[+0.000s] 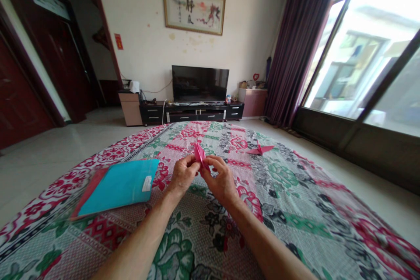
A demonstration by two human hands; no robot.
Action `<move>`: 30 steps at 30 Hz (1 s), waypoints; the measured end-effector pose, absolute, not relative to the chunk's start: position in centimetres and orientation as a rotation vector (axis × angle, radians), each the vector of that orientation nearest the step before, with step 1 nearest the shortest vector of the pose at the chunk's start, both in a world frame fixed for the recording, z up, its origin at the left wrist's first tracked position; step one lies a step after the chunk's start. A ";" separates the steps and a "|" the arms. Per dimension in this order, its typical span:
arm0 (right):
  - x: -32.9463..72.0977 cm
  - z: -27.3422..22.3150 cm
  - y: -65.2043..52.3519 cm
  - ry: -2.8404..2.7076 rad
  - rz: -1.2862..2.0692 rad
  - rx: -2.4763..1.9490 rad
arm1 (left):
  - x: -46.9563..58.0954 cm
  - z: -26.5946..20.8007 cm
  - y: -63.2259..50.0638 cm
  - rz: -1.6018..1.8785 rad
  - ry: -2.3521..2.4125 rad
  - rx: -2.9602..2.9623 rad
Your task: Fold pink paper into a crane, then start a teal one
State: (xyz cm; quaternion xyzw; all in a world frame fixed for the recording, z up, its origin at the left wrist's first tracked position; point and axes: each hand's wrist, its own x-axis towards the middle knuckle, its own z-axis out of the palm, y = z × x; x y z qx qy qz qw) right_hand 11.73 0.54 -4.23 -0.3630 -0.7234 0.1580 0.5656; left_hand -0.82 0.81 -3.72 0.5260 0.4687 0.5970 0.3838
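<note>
Between my two hands is a small piece of folded pink origami paper [200, 153], its narrow pointed end facing away from me. My left hand [184, 174] pinches its lower left side with thumb and fingertips. On the lower right side, my right hand [220, 178] closes its thumb and forefinger on the same paper. The folded part inside my fingertips is partly hidden. Farther right on the table rests a finished-looking pink paper crane [260, 149] with its wings spread, apart from both hands.
A clear packet of blue and red paper sheets [121, 186] lies left of my hands. The round table wears a flowered cloth [282, 218]. Beyond it stand a television [200, 84] on a low cabinet [193, 116], a purple curtain [292, 43] and large windows.
</note>
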 end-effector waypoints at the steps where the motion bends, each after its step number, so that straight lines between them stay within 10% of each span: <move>1: 11.7 -4.3 0.5 -1.698 0.364 -0.853 | -0.8 -3.8 0.9 1.531 1.194 1.343; 30: 11.6 -4.7 0.3 -1.813 0.097 -0.887 | -0.7 -4.0 1.0 1.623 1.203 1.293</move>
